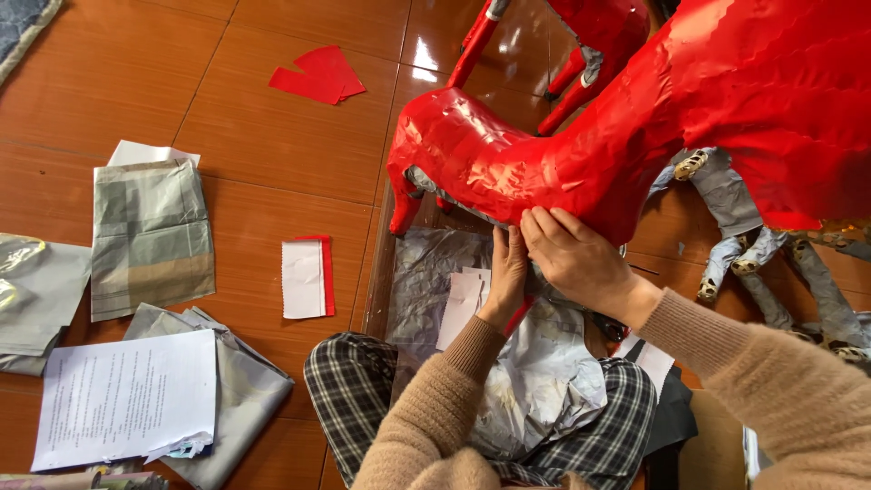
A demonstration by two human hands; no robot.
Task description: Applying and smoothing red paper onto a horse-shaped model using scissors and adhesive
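Observation:
A large horse figure (635, 118) covered in shiny red paper fills the upper right, its head (445, 145) pointing left. My left hand (505, 277) reaches up under the figure's jaw and neck, fingers pressed flat against the underside. My right hand (572, 254) lies beside it, fingers spread, pressing the red paper on the lower neck. Neither hand holds a loose object. Crumpled grey paper (535, 372) lies in my lap on checked trousers (345, 390). Small white slips (463, 304) sit just below my left hand.
On the brown tiled floor lie red paper scraps (318, 74), a white-and-red strip stack (306, 278), a grey folded sheet (150, 236), a printed white page (127, 395) and more grey sheets (36, 299). Grey-wrapped figure legs (744, 227) stand at right. A second red figure (590, 36) stands behind.

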